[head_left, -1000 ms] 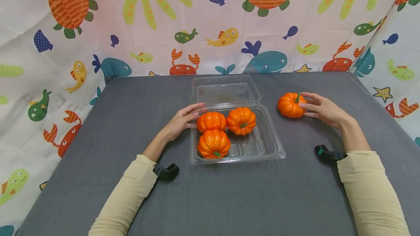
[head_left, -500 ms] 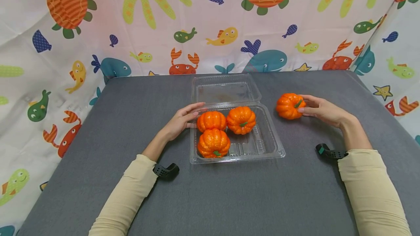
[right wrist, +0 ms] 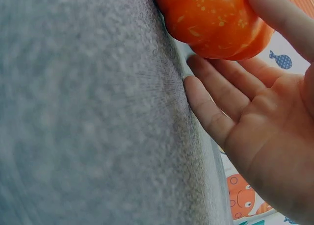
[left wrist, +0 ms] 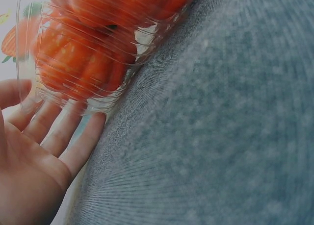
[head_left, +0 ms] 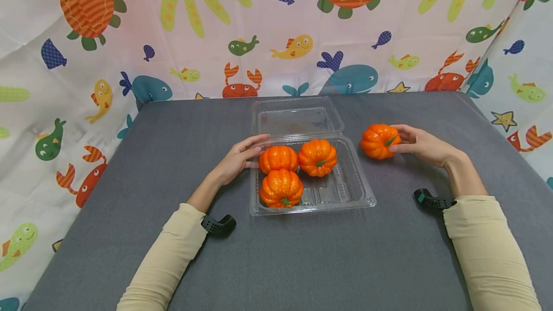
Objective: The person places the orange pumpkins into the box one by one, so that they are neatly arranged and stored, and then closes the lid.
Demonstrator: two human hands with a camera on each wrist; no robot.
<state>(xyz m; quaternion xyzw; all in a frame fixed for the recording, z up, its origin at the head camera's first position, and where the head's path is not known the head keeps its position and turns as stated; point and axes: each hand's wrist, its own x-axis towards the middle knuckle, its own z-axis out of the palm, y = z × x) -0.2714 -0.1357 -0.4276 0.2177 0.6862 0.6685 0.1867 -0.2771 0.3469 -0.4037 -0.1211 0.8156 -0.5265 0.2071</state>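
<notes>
While resting the left hand (head_left: 233,157), spread and relaxed, against the clear container (head_left: 323,194) with three pumpkins (head_left: 282,189) inside, now, near its right side, pinches a fourth pumpkin (head_left: 377,142) between thumb and fingers of the right hand (head_left: 421,147)

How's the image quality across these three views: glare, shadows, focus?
Head: fairly sharp, with bright highlights on the glossy pumpkins, glints on the clear container and a soft shadow beside the right sleeve; left wrist: gray tablecloth blurred over much of the frame, light streaks on the container's ridges; right wrist: tablecloth soft and blurred toward the left.
</notes>
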